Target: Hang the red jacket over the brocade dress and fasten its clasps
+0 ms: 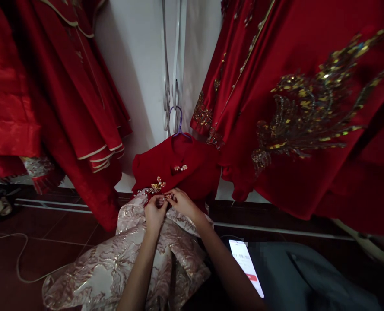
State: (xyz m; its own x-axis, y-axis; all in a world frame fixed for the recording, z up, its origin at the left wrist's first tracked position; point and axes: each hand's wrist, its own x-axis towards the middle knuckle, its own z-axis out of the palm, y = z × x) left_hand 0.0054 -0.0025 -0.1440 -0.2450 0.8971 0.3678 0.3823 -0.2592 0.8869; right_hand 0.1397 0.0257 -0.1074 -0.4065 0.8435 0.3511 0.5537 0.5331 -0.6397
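A red dress (195, 183) with a pale brocade skirt (97, 276) hangs in front of me on a purple hanger (180, 123). Both of my hands meet at the front of its waist. My left hand (155, 212) is closed, its thumb and fingertips pinching by a small pearl-beaded ornament (169, 196). From the other side, my right hand (182, 203) pinches the same ornament, fingers bent. My fingers partly cover it, so its fastening cannot be made out. Higher on the bodice sit another pearl ornament (180, 168) and a gold beaded comb-like piece (157, 186).
Red garments (58, 86) hang at left, and a red garment with gold sequins (308, 112) hangs at right. A lit phone (246, 268) lies at lower right by a grey-green surface (308, 276). A pale cable (26, 259) crosses the tiled floor.
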